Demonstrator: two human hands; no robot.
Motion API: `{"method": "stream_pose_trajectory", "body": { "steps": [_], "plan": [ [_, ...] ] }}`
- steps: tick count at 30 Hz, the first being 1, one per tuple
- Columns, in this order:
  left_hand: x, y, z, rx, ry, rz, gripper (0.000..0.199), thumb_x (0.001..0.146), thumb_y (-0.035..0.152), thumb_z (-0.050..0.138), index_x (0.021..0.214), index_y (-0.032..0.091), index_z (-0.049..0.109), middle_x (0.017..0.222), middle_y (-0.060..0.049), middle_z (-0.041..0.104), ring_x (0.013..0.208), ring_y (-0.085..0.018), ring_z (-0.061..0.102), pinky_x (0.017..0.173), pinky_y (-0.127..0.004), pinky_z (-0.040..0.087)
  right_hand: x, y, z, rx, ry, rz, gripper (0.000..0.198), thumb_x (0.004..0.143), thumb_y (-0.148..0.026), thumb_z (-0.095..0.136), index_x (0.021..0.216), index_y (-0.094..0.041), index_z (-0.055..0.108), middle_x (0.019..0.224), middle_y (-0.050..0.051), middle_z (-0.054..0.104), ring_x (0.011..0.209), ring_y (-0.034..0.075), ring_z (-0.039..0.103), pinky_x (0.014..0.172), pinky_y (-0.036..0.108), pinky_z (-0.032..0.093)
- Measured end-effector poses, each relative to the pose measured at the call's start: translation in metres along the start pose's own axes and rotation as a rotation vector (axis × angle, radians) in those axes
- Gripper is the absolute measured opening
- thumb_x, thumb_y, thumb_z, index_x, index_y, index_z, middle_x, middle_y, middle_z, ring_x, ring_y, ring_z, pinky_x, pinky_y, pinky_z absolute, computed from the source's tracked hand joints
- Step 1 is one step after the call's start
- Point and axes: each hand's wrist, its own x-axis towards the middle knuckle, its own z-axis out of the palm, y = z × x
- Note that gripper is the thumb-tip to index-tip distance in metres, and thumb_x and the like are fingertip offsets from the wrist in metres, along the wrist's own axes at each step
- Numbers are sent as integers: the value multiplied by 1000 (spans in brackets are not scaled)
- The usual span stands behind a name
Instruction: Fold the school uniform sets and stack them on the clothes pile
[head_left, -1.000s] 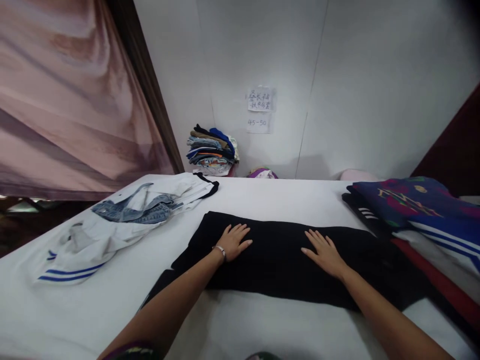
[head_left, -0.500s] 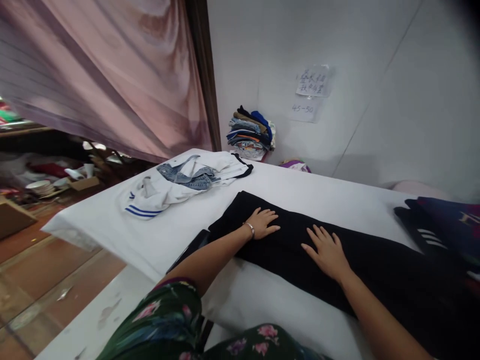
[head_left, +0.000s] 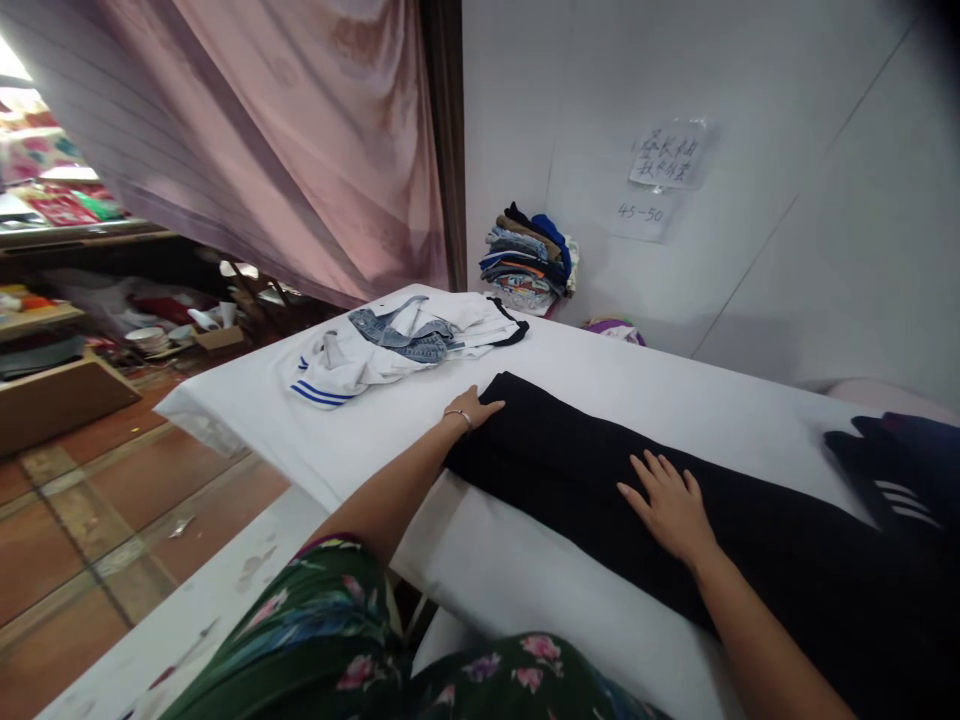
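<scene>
A pair of black trousers, laid lengthwise, stretches across the white-covered table and runs out of sight at the lower right. At their left end is my left hand, a bracelet on its wrist. Its thumb lies on top of the cloth and its other fingers curl round the end edge, partly hidden. My right hand rests flat on the middle of the trousers, fingers spread.
White clothing with blue stripes and a denim piece lies crumpled at the far left of the table. Dark folded clothes sit at the right. Behind the table are a clothes stack, a wall with paper notes and a pink curtain.
My left hand has slid left from the top of the trousers to their end edge, and the dark flap there no longer sticks out. My right hand stays on the cloth. The view has shifted left.
</scene>
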Motion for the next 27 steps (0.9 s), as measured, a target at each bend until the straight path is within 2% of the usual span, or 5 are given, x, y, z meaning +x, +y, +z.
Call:
{"method": "stream_pose_trajectory", "body": {
  "steps": [4,10,14,19,27],
  "plan": [
    [14,0,-10,-48,-99,-37,96,56,69,69,129,10,52,133,-22,53,119,-36,53,93,-38,46,0,0,1,21,16,-1,65,91,-61,25,139,-23,44,148,9,39,138,29,31,111,54,20],
    [12,4,-6,-158,-175,-2,64,53,55,78,99,11,70,105,-15,71,95,-29,67,76,-31,53,1,-1,-3,14,0,1,63,91,-60,29,139,-22,44,148,9,39,137,28,32,111,53,19],
    [7,9,-16,-242,-159,85,49,64,41,74,105,15,68,98,-7,73,86,-21,69,70,-24,54,5,-6,-16,29,-70,23,64,91,-61,30,139,-22,44,148,10,39,139,29,28,111,55,18],
    [29,5,-50,-197,22,185,50,57,42,78,100,18,69,90,-4,74,83,-22,69,71,-26,53,10,-28,-35,96,-35,-9,63,92,-61,29,144,-26,37,153,7,28,143,27,20,113,55,14],
    [49,-28,-48,105,-66,25,68,60,49,76,114,10,64,114,-16,67,106,-30,63,88,-33,50,8,-48,-24,119,-100,-75,65,92,-60,27,146,-24,33,154,8,26,143,27,17,114,52,13]
  ]
}}
